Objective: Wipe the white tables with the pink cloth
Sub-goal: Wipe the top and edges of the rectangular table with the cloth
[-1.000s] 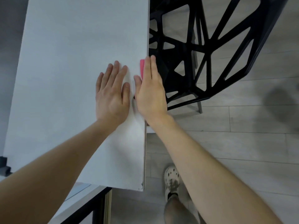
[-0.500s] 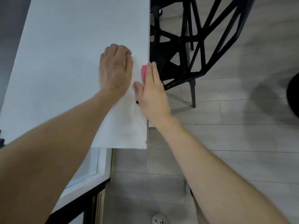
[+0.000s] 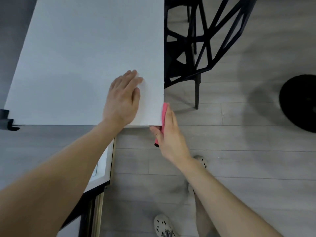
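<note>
1. At the near right corner of the white table (image 3: 85, 57), my right hand (image 3: 171, 134) presses the pink cloth (image 3: 164, 113) against the side edge; fingers straight, thumb pinching it.
2. The cloth looks soft, light and limp; I judge it best held folded under the palm, lest it bunch.
3. My left hand (image 3: 122, 100) lies flat and unclenched on the tabletop; a black chair (image 3: 205, 40) stands beyond.
</note>
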